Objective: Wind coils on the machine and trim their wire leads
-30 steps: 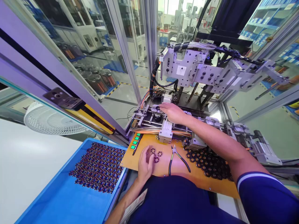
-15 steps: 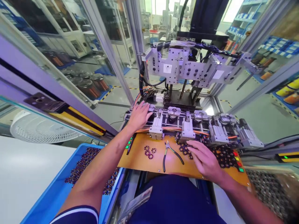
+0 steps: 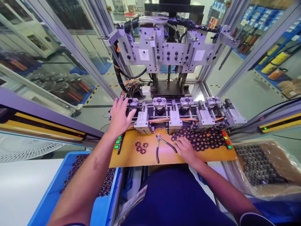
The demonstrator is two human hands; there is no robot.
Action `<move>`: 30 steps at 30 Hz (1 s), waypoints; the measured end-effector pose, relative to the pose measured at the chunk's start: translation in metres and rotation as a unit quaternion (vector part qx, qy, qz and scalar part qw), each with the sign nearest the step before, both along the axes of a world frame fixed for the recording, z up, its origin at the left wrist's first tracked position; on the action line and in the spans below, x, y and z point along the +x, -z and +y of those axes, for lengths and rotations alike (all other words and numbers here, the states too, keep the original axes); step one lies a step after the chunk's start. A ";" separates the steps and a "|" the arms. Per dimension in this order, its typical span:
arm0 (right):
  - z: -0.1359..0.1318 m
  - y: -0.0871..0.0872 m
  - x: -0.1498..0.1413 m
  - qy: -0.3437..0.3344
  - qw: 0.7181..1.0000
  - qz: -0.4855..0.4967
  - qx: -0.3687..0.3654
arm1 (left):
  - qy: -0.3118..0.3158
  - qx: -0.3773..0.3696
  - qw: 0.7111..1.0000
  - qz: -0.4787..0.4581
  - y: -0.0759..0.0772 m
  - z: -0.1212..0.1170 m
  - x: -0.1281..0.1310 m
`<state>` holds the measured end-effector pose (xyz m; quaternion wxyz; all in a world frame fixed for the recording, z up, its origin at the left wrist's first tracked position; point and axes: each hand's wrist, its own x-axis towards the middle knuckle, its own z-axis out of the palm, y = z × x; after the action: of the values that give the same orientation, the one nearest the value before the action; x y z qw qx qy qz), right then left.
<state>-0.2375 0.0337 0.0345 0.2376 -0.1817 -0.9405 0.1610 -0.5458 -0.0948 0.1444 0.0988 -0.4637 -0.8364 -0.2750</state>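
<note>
My left hand (image 3: 120, 116) reaches forward with fingers spread and rests against the leftmost round fixture (image 3: 133, 103) of the machine's row of fixtures. My right hand (image 3: 185, 150) lies on the orange board (image 3: 131, 157), fingers curled down at the edge of a pile of dark ring parts (image 3: 204, 140); what is under the fingertips is hidden. Three loose rings (image 3: 141, 147) lie on the board between my hands. Side cutters (image 3: 161, 146) lie just left of my right hand.
A blue tray (image 3: 103, 207) with several dark rings sits at the lower left. A plastic bag (image 3: 261, 164) of more rings lies at the right. Above the fixtures hangs a metal tooling head (image 3: 168, 51). Green buttons (image 3: 116, 144) and red buttons (image 3: 227, 140) flank the board.
My left hand stayed at the leftmost fixture while the view swung right. My right hand slid in from the right toward the cutters and the near edge of the ring pile.
</note>
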 end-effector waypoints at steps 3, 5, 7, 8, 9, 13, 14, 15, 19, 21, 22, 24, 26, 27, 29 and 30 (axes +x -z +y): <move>0.002 0.008 -0.018 0.019 0.999 -0.024 -0.012 | 0.011 0.147 0.989 -0.008 0.001 -0.030 0.051; 0.004 0.010 -0.024 0.024 0.999 -0.024 -0.024 | 0.020 0.191 0.981 -0.039 0.009 -0.048 0.089; 0.003 0.007 -0.027 0.016 0.999 -0.010 -0.039 | 0.041 0.194 0.977 -0.083 0.022 -0.062 0.120; 0.002 0.003 -0.028 0.006 0.999 0.002 -0.048 | 0.049 0.190 0.975 -0.109 0.028 -0.066 0.132; -0.001 -0.003 -0.028 -0.009 0.998 0.017 -0.057 | 0.054 0.178 0.973 -0.139 0.034 -0.069 0.142; -0.021 -0.044 -0.024 -0.088 0.986 0.090 -0.108 | 0.084 0.129 0.948 -0.279 0.037 -0.068 0.165; -0.027 -0.056 -0.023 -0.105 0.981 0.109 -0.123 | 0.105 0.130 0.936 -0.309 0.033 -0.066 0.168; -0.033 -0.067 -0.022 -0.120 0.973 0.130 -0.145 | 0.128 0.139 0.924 -0.333 0.029 -0.065 0.170; -0.048 -0.097 -0.023 -0.178 0.922 0.209 -0.272 | 0.162 0.199 0.899 -0.354 0.013 -0.061 0.170; -0.050 -0.102 -0.027 -0.193 0.901 0.209 -0.326 | 0.157 0.224 0.903 -0.331 0.011 -0.061 0.168; -0.050 -0.103 -0.029 -0.196 0.893 0.200 -0.351 | 0.156 0.233 0.907 -0.314 0.011 -0.060 0.167; -0.050 -0.103 -0.033 -0.195 0.879 0.176 -0.399 | 0.155 0.245 0.918 -0.272 0.011 -0.059 0.163; -0.048 -0.103 -0.037 -0.192 0.872 0.153 -0.423 | 0.156 0.248 0.928 -0.231 0.014 -0.058 0.159; -0.046 -0.104 -0.040 -0.191 0.875 0.143 -0.421 | 0.154 0.248 0.932 -0.214 0.017 -0.058 0.157; -0.035 -0.109 -0.049 -0.202 0.894 0.124 -0.381 | 0.135 0.239 0.943 -0.189 0.026 -0.059 0.150; -0.026 -0.113 -0.055 -0.214 0.909 0.114 -0.338 | 0.114 0.231 0.951 -0.173 0.034 -0.061 0.145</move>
<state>-0.2927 0.0079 0.1476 0.2269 -0.0257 -0.8128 0.5360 -0.4005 -0.1556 0.1108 0.0253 -0.4658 -0.6961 -0.5458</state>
